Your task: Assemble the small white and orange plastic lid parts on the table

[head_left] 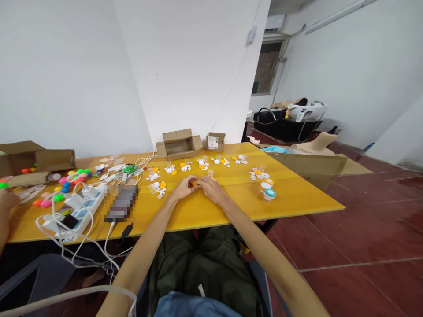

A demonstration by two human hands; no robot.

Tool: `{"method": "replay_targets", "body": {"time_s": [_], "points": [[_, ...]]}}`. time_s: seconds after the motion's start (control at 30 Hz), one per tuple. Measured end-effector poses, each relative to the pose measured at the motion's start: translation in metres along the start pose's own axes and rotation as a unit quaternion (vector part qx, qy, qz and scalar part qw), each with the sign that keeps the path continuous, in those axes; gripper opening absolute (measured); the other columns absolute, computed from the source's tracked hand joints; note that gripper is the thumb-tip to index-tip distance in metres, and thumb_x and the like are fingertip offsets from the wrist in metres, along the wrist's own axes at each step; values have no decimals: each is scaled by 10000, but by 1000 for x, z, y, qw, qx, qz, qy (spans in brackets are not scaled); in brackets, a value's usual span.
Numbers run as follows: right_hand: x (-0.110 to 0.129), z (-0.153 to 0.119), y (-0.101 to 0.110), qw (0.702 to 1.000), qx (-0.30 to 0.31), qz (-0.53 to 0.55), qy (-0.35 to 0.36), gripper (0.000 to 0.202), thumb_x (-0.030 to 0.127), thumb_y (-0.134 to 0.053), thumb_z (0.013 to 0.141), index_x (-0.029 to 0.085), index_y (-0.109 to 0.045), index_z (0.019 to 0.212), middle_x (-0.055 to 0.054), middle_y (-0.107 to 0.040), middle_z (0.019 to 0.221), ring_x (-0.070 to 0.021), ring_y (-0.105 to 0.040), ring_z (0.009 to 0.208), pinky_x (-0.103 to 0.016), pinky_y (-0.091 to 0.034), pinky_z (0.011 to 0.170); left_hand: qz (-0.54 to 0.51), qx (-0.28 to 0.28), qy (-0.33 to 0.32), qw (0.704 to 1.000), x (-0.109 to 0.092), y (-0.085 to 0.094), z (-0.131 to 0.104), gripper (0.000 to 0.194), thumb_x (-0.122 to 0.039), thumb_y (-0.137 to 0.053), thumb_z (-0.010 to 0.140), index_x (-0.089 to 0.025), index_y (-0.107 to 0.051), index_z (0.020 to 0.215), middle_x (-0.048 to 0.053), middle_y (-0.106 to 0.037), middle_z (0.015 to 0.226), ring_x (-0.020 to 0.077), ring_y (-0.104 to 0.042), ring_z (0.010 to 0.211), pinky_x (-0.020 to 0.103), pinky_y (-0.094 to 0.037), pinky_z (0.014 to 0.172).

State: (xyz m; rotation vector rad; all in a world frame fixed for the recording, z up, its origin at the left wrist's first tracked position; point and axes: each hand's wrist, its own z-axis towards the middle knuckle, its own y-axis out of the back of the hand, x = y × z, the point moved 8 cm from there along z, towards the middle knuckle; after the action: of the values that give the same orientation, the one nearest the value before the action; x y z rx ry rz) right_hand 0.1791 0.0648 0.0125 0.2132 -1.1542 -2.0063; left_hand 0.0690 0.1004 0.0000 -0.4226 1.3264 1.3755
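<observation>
Both my hands meet over the near middle of the table (246,193). My left hand (185,188) is closed around a small orange round piece (194,184). The fingers of my right hand (211,189) pinch the same piece from the other side. My fingers cover most of it. Just beyond my right hand stands a clear plastic cup (210,173). Small piles of white and orange discs and clear cups lie about, one pile (160,189) left of my hands. On the right, a container with a teal lid (270,193) sits by other orange and white parts.
An open cardboard box (178,147) and a smaller box (216,142) stand against the wall. To the left lie a power strip (84,213) with tangled white cables, a phone (122,203) and colourful plastic eggs (66,187). Another person's hand (8,200) shows at the left edge.
</observation>
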Motion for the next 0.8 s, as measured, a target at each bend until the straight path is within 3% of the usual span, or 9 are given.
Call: {"method": "replay_targets", "body": {"time_s": [0.5, 0.8], "points": [[-1, 1, 4, 999, -22, 37, 0, 287, 72, -484, 928, 227, -716, 996, -65, -695, 974, -191, -613, 921, -288, -467, 792, 8, 2, -5, 1000, -2, 1, -2, 346, -276, -760, 736, -181, -673, 1057, 73, -730, 1089, 219, -675, 1007, 379, -534, 970], [1, 0, 14, 998, -51, 44, -8, 267, 100, -485, 940, 237, -713, 970, -64, -702, 979, -198, -626, 918, -301, -489, 801, -11, -2, 8, 1000, -2, 0, -1, 333, -269, -758, 722, -180, -668, 1030, 24, -712, 932, 166, -650, 820, 342, -557, 853]]}}
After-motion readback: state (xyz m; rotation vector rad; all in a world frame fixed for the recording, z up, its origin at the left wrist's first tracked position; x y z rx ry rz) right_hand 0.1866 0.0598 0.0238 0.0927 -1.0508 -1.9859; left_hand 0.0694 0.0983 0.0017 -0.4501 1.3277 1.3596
